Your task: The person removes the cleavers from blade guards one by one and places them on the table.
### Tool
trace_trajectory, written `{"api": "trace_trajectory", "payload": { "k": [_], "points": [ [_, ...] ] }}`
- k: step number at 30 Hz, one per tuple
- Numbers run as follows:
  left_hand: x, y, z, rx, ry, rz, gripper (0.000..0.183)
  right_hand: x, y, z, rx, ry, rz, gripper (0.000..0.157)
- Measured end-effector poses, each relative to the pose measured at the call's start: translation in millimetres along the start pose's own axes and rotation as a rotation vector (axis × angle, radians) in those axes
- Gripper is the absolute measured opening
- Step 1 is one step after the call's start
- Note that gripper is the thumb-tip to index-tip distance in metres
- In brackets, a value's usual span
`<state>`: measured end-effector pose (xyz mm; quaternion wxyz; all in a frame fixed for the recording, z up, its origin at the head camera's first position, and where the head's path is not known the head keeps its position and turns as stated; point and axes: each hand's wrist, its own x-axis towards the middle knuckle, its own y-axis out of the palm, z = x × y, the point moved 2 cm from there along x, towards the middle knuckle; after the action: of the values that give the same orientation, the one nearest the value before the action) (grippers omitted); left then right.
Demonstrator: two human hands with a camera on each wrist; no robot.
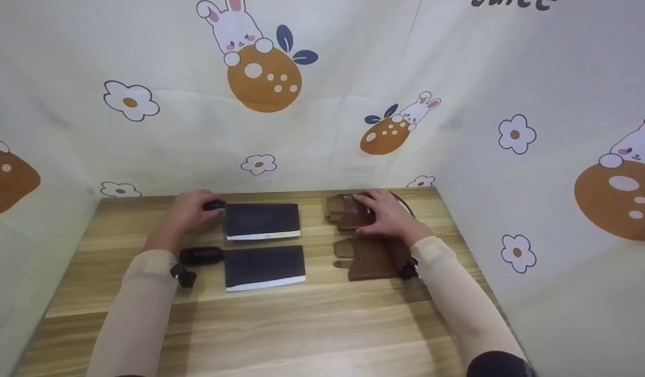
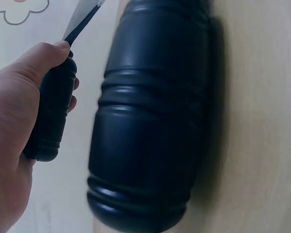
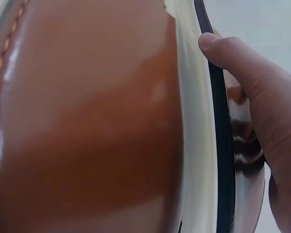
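Two cleavers lie one behind the other, handles to the left. My left hand grips the black handle of the far cleaver, thumb up near the blade. The near cleaver has a dark blade with a bright edge, and its ridged handle fills the middle of the left wrist view. On the right, my right hand holds the far brown leather sheath from above, fingers spread across it and thumb on its near side. The near leather sheath lies below that hand, partly covered by the forearm.
Everything lies on a wood-grain table. A pale cloth printed with rabbits and flowers hangs behind the table's far edge and along both sides. Snap straps on the sheaths point left, toward the blades.
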<state>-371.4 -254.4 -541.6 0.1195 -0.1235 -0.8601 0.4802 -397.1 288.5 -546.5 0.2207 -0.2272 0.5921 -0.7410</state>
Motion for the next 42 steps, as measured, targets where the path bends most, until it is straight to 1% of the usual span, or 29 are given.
{"api": "trace_trajectory", "payload": {
  "k": [3,10,13,18,23,28,31,38,42],
  "points": [
    [4.4,3.3,3.1,0.002,-0.015,0.006,0.035,1,0.3,-3,0.004,0.014,0.01,0.103],
    [1.6,9.4,9.9,-0.026,-0.001,-0.008,0.032,2,5.6,-2,0.017,0.014,0.017,0.101],
    [0.1,11.0,12.2,-0.026,-0.02,0.012,0.032,2,8.7,-3,0.032,0.016,0.034,0.1],
    [0.8,11.6,13.6,-0.028,-0.055,0.042,0.036,3,12.3,-6,0.048,0.048,0.066,0.101],
    [3.2,12.6,12.5,-0.029,-0.077,0.048,0.037,6,14.2,-9,0.071,0.065,0.093,0.103],
    [4.5,17.6,13.9,-0.066,-0.078,0.065,0.036,7,15.0,-11,0.119,0.091,0.163,0.102],
    [5.0,19.7,14.2,-0.08,-0.082,0.073,0.036,7,14.7,-11,0.136,0.089,0.188,0.101],
    [7.2,22.1,15.0,-0.08,-0.075,0.071,0.035,7,14.9,-11,0.143,0.077,0.204,0.1],
    [7.9,22.7,15.0,-0.085,-0.067,0.061,0.036,7,15.2,-11,0.171,0.081,0.192,0.1]
  ]
}}
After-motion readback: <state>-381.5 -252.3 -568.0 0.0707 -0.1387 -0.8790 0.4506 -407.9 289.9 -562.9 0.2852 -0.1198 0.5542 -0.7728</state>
